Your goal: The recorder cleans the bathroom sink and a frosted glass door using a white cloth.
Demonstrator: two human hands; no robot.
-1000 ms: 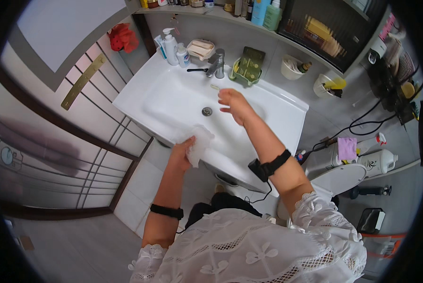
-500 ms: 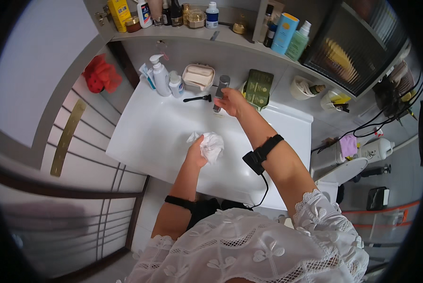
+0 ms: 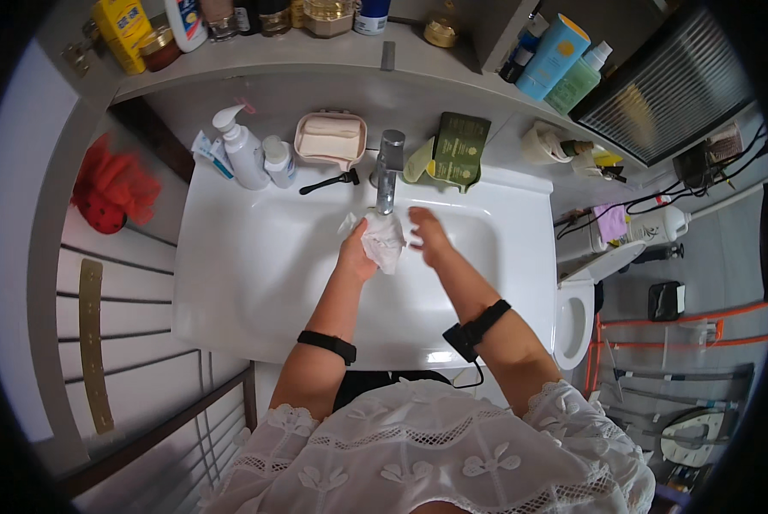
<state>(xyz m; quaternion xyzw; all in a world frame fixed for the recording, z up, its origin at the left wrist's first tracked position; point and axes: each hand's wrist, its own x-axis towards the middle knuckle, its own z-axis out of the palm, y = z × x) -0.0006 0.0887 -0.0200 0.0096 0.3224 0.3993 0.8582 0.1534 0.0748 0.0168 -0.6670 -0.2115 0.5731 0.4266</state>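
A crumpled white cloth [image 3: 386,242] is gripped in my left hand [image 3: 356,254], directly below the spout of the chrome faucet [image 3: 389,167]. Whether it is fabric or paper I cannot make out. My right hand [image 3: 429,238] is empty, its fingers apart, just right of the cloth and not on the faucet. Both hands are over the white sink basin [image 3: 268,257]. I cannot see clearly whether water runs. Behind my left hand a black razor [image 3: 330,182] lies on the sink's back ledge, near a pink soap dish [image 3: 333,160].
Left of the soap dish stand a white pump bottle [image 3: 242,155] and a smaller white bottle [image 3: 279,160]. A green pouch [image 3: 461,147] leans right of the faucet. Above hangs a shelf [image 3: 273,62] of cosmetics. A toilet [image 3: 575,321] stands to the right.
My right hand has come off the faucet handle and moved down toward the cloth. My left hand has brought the cloth under the spout. The view has shifted as well.
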